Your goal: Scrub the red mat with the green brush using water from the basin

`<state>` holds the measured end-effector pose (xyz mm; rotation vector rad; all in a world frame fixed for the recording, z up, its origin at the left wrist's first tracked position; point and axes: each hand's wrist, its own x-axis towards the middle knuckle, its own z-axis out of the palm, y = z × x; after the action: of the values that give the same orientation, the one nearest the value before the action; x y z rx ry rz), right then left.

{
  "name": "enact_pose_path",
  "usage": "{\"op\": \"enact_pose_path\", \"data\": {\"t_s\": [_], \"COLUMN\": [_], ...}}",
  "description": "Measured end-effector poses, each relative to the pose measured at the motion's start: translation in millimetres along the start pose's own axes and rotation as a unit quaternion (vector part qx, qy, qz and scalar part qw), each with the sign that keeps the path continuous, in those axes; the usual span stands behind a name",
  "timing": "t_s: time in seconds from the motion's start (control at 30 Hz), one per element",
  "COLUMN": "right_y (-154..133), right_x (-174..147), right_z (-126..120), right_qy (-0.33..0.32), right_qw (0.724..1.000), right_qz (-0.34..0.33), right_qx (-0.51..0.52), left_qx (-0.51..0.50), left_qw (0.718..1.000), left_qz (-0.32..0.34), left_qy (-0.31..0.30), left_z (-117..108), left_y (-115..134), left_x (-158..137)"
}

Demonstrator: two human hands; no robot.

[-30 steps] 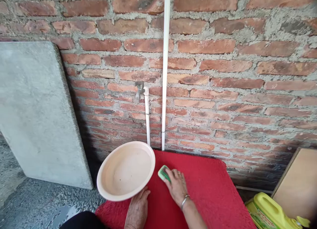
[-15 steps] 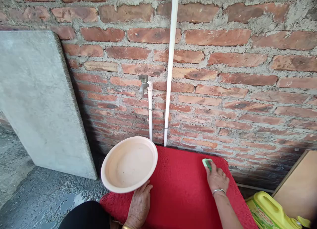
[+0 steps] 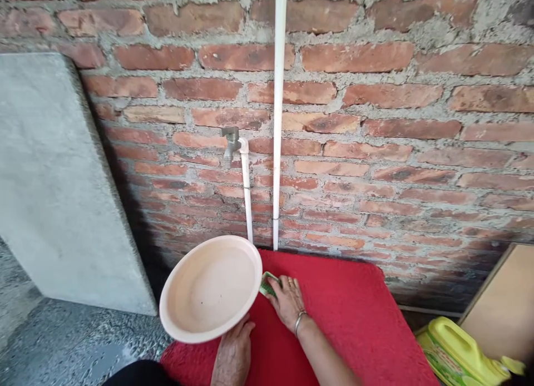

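Observation:
A pale pink plastic basin [image 3: 208, 288] is tilted over the left part of a red cloth-covered surface [image 3: 342, 308], a few dark specks inside it. My left hand [image 3: 233, 352] grips its near edge from below, with some fingers hidden under the basin. In my right hand [image 3: 290, 302] is a green sponge [image 3: 270, 284], pinched between thumb and fingers. The sponge is close beside the basin's right rim; whether they touch I cannot tell. A bracelet circles my right wrist.
A grey tap [image 3: 231, 142] on a white pipe [image 3: 247, 197] stands behind the basin, against the brick wall [image 3: 354, 58]. A grey slab [image 3: 62, 180] leans at left above wet floor [image 3: 92, 341]. At lower right are a yellow jug [image 3: 461, 350] and a tan board [image 3: 503, 302].
My right hand has moved left across the red cloth with the sponge, from the right side to beside the basin. The basin sits slightly lower and further left in view, still in my left hand.

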<state>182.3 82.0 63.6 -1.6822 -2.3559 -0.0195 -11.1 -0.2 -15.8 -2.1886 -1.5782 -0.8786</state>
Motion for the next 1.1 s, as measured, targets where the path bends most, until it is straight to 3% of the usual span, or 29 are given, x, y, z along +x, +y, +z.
{"op": "enact_pose_path", "data": {"t_s": [0.1, 0.27, 0.4, 0.5, 0.7, 0.9, 1.1], "right_y": [22, 108, 175, 208, 244, 269, 294], "right_x": [13, 20, -7, -42, -95, -106, -123], "right_z": [-1, -14, -31, -42, -50, -53, -57], "right_qy": [-0.003, 0.010, 0.030, 0.047, 0.074, 0.052, 0.052], "right_qw": [0.999, 0.979, 0.948, 0.925, 0.889, 0.871, 0.856], "right_qz": [0.045, 0.185, 0.290, 0.344, 0.426, 0.485, 0.500], "right_qx": [-0.022, -0.084, -0.130, -0.153, -0.148, 0.064, 0.123], "left_qx": [-0.004, -0.013, -0.010, -0.010, -0.001, -0.039, -0.038], "left_qw": [1.000, 1.000, 1.000, 1.000, 1.000, 0.999, 0.999], "left_qz": [0.009, -0.001, 0.007, 0.012, 0.025, 0.012, 0.007], "left_qy": [0.010, 0.005, 0.011, 0.009, 0.012, 0.023, 0.021], "left_z": [1, 3, 2, 0, -7, -10, -10], "left_y": [-1, -3, -5, -5, -5, -8, -12], "left_x": [-1, -3, -3, -1, 4, 5, 5]}}
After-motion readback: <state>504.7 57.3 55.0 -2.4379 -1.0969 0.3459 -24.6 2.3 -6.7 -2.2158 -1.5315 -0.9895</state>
